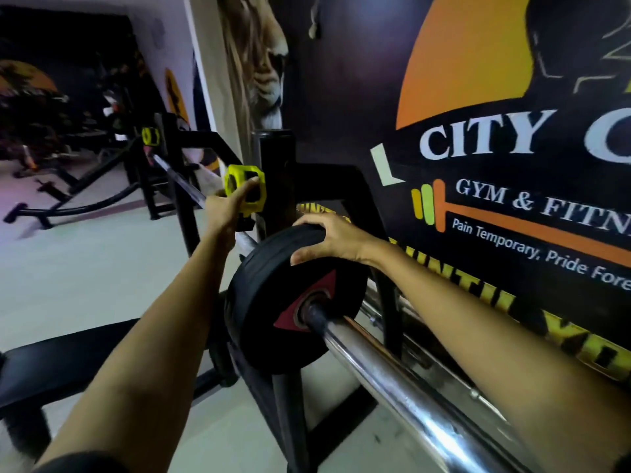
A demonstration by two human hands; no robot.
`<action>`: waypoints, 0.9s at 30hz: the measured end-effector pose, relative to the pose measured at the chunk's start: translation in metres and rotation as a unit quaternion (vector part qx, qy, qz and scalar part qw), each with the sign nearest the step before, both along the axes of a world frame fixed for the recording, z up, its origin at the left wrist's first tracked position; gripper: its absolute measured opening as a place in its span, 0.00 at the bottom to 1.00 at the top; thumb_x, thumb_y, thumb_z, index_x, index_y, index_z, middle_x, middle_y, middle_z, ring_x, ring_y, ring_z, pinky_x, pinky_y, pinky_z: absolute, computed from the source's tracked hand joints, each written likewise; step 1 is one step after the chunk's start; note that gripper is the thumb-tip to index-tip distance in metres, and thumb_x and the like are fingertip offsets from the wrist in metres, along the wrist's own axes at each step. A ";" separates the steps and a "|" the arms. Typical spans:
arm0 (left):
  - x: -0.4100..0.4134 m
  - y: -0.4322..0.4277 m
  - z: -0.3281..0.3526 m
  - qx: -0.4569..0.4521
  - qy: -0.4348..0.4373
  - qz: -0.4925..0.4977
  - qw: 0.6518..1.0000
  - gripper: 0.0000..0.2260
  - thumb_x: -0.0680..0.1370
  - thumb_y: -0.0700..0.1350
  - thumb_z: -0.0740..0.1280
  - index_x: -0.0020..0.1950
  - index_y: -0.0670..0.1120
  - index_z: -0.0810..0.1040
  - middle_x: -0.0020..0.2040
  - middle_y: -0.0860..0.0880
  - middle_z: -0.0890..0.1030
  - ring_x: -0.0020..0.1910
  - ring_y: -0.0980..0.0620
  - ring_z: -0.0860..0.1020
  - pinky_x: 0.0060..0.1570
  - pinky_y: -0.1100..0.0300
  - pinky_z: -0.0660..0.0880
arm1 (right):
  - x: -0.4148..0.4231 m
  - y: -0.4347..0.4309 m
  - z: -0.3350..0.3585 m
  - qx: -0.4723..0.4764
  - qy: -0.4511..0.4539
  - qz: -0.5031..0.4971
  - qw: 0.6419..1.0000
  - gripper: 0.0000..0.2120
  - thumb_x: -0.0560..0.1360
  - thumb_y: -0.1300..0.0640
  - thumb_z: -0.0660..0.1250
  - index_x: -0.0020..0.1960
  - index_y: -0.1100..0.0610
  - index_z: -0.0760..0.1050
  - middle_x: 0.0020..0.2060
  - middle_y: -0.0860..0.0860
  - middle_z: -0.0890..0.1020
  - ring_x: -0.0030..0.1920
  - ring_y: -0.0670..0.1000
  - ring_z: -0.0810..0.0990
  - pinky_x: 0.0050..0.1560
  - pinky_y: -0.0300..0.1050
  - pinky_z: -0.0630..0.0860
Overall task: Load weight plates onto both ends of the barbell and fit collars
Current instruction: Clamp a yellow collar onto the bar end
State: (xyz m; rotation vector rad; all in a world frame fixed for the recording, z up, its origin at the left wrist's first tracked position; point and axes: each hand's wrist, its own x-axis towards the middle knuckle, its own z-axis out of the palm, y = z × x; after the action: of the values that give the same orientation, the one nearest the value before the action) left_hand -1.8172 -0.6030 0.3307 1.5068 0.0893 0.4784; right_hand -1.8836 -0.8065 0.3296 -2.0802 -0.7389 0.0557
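Observation:
A black weight plate (273, 302) with a red triangle mark sits on the chrome sleeve of the barbell (392, 377), which rests on a black bench rack (273, 165). My right hand (327, 238) grips the plate's top rim, fingers curled over it. My left hand (225, 206) holds a yellow collar (244, 182) up beyond the plate, near the rack upright. A second yellow collar (150, 135) is visible at the bar's far end. The bar's middle runs away to the upper left.
A painted gym wall (478, 148) stands close on the right, just behind the rack. A black bench pad (68, 363) lies at lower left. Other gym machines (51, 131) stand on the pale floor far left.

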 end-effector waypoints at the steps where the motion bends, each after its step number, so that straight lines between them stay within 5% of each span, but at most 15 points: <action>1: 0.000 0.000 0.000 -0.015 -0.011 0.008 1.000 0.11 0.65 0.52 0.76 0.33 0.48 0.78 0.28 0.52 0.76 0.22 0.58 0.75 0.22 0.65 0.71 | -0.002 0.000 0.000 0.004 0.003 -0.005 1.000 0.14 0.62 0.50 0.78 0.44 0.45 0.76 0.37 0.39 0.80 0.39 0.35 0.77 0.42 0.29 0.72; 9: -0.021 0.015 -0.006 -0.140 -0.066 0.048 0.987 0.13 0.68 0.51 0.75 0.43 0.45 0.78 0.38 0.49 0.80 0.31 0.54 0.78 0.28 0.60 0.75 | -0.006 0.001 -0.002 0.030 0.020 -0.017 0.999 0.14 0.63 0.53 0.77 0.44 0.44 0.76 0.39 0.41 0.78 0.39 0.33 0.76 0.42 0.25 0.70; 12: -0.040 0.033 -0.005 -0.120 -0.070 0.056 0.989 0.15 0.70 0.51 0.73 0.50 0.43 0.78 0.42 0.47 0.80 0.35 0.52 0.78 0.29 0.60 0.75 | -0.004 0.000 -0.005 0.036 0.007 -0.012 0.999 0.15 0.64 0.52 0.77 0.47 0.47 0.76 0.41 0.41 0.78 0.42 0.35 0.77 0.44 0.26 0.71; 18: -0.116 0.030 -0.018 0.003 -0.063 0.033 0.997 0.14 0.68 0.53 0.72 0.48 0.45 0.80 0.42 0.47 0.82 0.34 0.53 0.79 0.31 0.58 0.76 | -0.014 -0.007 -0.020 0.057 -0.055 -0.033 0.996 0.29 0.62 0.39 0.72 0.60 0.46 0.73 0.59 0.44 0.74 0.59 0.41 0.72 0.57 0.36 0.68; 24: -0.200 -0.020 -0.048 -0.118 -0.080 0.166 0.976 0.09 0.71 0.50 0.72 0.40 0.46 0.77 0.35 0.49 0.79 0.28 0.54 0.78 0.30 0.57 0.79 | -0.051 -0.045 -0.059 0.080 -0.069 -0.039 0.994 0.36 0.72 0.49 0.68 0.74 0.54 0.55 0.74 0.53 0.58 0.74 0.50 0.55 0.69 0.42 0.55; 27: -0.252 -0.050 -0.063 -0.084 -0.090 0.172 0.977 0.13 0.64 0.56 0.74 0.39 0.48 0.80 0.32 0.52 0.81 0.30 0.52 0.79 0.31 0.56 0.79 | -0.078 -0.077 -0.078 0.096 0.001 -0.017 0.995 0.36 0.74 0.47 0.65 0.75 0.54 0.52 0.75 0.54 0.56 0.74 0.52 0.55 0.70 0.45 0.56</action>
State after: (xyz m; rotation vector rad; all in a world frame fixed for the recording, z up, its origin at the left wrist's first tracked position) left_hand -2.0691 -0.6531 0.2682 1.2785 0.2451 0.8631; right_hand -1.9620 -0.8838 0.2515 -1.9089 -0.6799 -0.0301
